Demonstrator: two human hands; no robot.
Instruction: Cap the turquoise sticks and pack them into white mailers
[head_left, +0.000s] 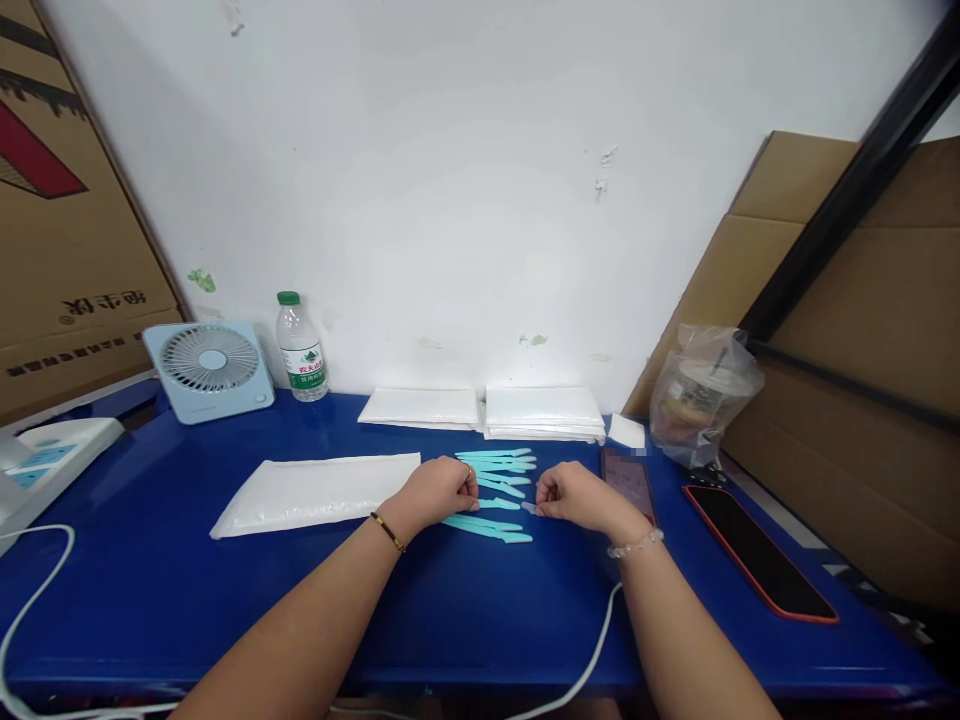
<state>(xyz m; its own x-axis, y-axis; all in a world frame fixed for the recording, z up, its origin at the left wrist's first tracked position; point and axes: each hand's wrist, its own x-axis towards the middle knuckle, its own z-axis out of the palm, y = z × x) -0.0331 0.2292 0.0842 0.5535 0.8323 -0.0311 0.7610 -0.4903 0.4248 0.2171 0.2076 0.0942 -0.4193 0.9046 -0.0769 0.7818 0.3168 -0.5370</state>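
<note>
My left hand [452, 488] is closed in a pinch on the handle of a teal eyebrow razor [501, 504], which points right. My right hand [570, 495] pinches a small translucent blade cap [529, 508] just off the razor's tip. Several more teal razors [506, 464] lie fanned out on the blue table beyond the held one. Closer to me, a few others [491, 527] lie side by side, their left ends near my left wrist.
A white padded mailer [315, 493] lies left of my hands. Two mailer stacks [420, 406] [543, 408] rest by the wall. A fan [212, 370] and water bottle [302, 350] stand back left. Right are phones [757, 552] [628, 478], a bagged cup [701, 395] and a white cable [596, 650].
</note>
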